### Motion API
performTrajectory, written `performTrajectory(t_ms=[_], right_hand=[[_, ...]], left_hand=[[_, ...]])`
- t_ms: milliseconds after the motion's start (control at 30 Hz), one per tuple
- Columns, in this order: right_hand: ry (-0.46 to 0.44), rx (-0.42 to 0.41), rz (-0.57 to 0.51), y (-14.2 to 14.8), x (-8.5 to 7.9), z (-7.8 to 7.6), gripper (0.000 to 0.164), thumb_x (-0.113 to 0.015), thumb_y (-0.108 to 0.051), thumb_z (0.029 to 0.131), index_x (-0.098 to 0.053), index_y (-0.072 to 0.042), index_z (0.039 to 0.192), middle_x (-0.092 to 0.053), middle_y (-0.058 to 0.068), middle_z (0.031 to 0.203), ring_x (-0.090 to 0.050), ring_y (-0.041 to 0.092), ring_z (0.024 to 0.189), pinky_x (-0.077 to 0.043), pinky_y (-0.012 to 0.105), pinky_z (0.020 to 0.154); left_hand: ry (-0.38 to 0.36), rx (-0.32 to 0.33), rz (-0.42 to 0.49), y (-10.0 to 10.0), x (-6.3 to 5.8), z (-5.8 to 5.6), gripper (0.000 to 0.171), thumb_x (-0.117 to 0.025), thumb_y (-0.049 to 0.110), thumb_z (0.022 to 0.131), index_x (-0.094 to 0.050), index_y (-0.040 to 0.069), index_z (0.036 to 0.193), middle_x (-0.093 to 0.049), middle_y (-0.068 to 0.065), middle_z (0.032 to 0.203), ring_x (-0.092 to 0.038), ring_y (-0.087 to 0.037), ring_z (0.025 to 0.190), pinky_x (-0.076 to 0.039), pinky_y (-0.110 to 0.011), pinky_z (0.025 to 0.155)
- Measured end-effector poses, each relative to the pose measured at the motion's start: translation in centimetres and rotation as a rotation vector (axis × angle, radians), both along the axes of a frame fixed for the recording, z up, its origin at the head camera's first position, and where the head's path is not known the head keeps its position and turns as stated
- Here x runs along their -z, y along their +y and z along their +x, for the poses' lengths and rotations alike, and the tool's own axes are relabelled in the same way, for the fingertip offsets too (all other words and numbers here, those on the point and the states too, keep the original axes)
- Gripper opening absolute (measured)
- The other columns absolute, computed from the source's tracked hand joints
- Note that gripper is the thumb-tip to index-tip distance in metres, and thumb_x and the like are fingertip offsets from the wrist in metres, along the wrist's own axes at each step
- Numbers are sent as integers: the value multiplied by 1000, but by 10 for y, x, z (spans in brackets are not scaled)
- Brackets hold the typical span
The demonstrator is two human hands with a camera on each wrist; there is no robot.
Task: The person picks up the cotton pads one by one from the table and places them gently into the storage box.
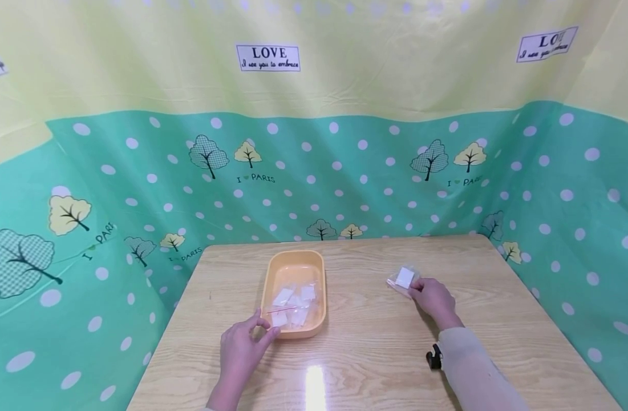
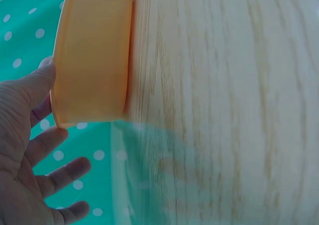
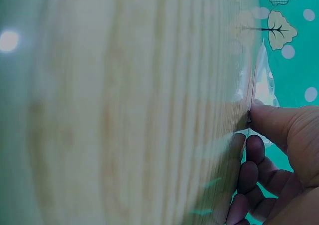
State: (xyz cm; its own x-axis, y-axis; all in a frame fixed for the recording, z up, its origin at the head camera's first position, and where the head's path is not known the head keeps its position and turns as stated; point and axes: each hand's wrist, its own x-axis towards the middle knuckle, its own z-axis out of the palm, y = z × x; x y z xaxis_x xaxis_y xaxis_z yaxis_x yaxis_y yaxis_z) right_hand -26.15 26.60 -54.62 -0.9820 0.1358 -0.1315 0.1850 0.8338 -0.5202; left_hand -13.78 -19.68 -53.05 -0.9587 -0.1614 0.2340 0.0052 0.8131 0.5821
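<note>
A peach-coloured plastic tray (image 1: 295, 268) stands left of centre on the table. Inside it, toward the near end, lie several small clear zip bags (image 1: 296, 298) with white squares. At the tray's near left corner, my left hand (image 1: 242, 345) pinches the rim between thumb and index finger; the left wrist view shows the tray's outer wall (image 2: 92, 55) and the other fingers spread. My right hand (image 1: 434, 298) pinches the edge of another clear zip bag (image 1: 405, 278), holding a white square, on the table's right side. From the right wrist, that bag (image 3: 262, 80) is partly hidden by the thumb.
The wood-grain tabletop (image 1: 365, 337) reflects a bright light near its front. Green and yellow patterned curtains (image 1: 314, 171) surround the table at the back and both sides. A black object (image 1: 434, 358) sits at the right sleeve cuff.
</note>
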Motion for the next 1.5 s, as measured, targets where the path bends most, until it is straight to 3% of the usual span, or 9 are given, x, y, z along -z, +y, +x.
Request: performTrajectory(t_ms=[300,600,833,1167,1500], right_hand=[[-6,2,-4,0,2,-2,20,-68,-27,104,-76,-10,110,-74,14,109,-62,30,90,-45,42,74],[-3,37,-40,2,1,0,25,-67,-29,104,-77,-10,118,-75,21,127,-69,39,108,-52,54,85],[11,49,-106,1,-3,1,30,-66,-30,105,-76,-8,122,-74,22,131,-68,40,113,-51,54,87],[112,15,-216,-15,-19,0,29,-69,-27,104,-76,-6,121,-76,20,126,-69,38,116,-55,56,98],[216,-38,-235,-39,-40,2,23,-71,-23,103,-78,-6,117,-78,16,115,-71,29,105,-59,49,93]], left_hand=[[-15,-1,-5,-1,0,0,23,-88,43,86,-70,29,85,-70,-6,143,-72,-41,120,-46,-69,109],[1,9,-3,-2,3,-2,23,-89,43,86,-70,30,85,-71,-6,142,-72,-42,120,-47,-71,109],[3,9,-3,-2,4,-1,23,-89,44,86,-71,29,86,-71,-6,142,-72,-42,120,-47,-71,108],[12,6,8,-2,4,-1,23,-89,44,85,-71,30,86,-71,-4,141,-73,-41,118,-48,-69,108],[26,6,23,-3,5,-2,23,-90,43,84,-71,30,85,-72,-4,139,-73,-42,118,-49,-69,108]])
